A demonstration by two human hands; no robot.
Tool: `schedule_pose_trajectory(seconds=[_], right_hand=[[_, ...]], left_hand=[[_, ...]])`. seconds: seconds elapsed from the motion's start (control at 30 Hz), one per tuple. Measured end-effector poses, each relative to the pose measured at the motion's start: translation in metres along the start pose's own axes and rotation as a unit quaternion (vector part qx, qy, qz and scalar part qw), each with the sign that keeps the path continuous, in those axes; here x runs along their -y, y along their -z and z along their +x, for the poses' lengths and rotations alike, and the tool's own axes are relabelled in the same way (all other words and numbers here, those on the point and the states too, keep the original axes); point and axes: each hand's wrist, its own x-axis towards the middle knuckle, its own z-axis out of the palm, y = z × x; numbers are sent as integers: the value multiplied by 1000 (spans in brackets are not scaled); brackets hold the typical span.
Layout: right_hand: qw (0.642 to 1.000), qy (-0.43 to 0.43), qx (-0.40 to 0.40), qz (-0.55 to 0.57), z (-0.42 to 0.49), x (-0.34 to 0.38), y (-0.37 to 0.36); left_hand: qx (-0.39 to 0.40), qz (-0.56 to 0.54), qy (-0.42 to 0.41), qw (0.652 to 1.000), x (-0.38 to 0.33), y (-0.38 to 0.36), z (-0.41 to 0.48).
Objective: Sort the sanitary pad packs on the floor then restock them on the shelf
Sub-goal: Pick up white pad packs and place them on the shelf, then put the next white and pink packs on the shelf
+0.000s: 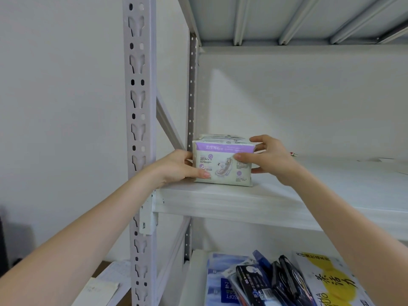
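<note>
Fingers (pixel 202 174) of my left hand (pixel 178 166) curl round the left end of a white and lilac plastic pad pack (pixel 220 166). The thumb lies across the lower left of its printed face and the other fingers are tucked behind that end. My right hand (pixel 271 160) grips the opposite end: its thumb presses the upper right of the face, one finger hooks over the top right corner, and another shows below at the right edge. Both forearms rise from the bottom corners of the frame and meet at the centre, wrists roughly level.

The pack stands upright on the white shelf board (pixel 242 199), near the board's left end, just right of centre frame. Directly behind it I see the top edge of a second pack (pixel 223 136). That makes two packs on this board by my count; I cannot tell whether they touch.

A pale grey slotted metal upright (pixel 139 129) runs down the left of centre. The ribbed grey underside of the upper shelf (pixel 287 18) fills the upper right.

On the lower shelf, at the bottom right, I count one blue and white soft pack (pixel 217 281), three black packets (pixel 254 281) leaning side by side, and one white box with yellow print (pixel 331 283).
</note>
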Motion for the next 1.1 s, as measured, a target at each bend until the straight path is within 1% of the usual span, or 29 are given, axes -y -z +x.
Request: schedule_pose_trajectory(seconds=[0.23,0.6,0.77,0.83,0.97,1.03,1.1], right_hand=[[1000,-3,-11,6,6,-4,-3],[1000,-16,-25,0,15,-7,-7],[999,-7,-43,-13,13,-11,-10],[996,12,-73,-47,12,-12,-12],[981,50,-131,-130,2,-11,-16],[971,73,-152,-167,-11,-9,-17],[959,104,-164,-205,-29,-7,-17]], left_hand=[[-2,11,-6,1000,0,-2,7],[-37,36,14,999,-1,-5,17],[-76,65,12,995,0,-11,14],[-118,122,21,985,1,-16,11],[-204,234,34,950,1,-29,-1],[-248,278,22,928,-1,-36,-14],[-281,321,-12,904,-2,-46,-34]])
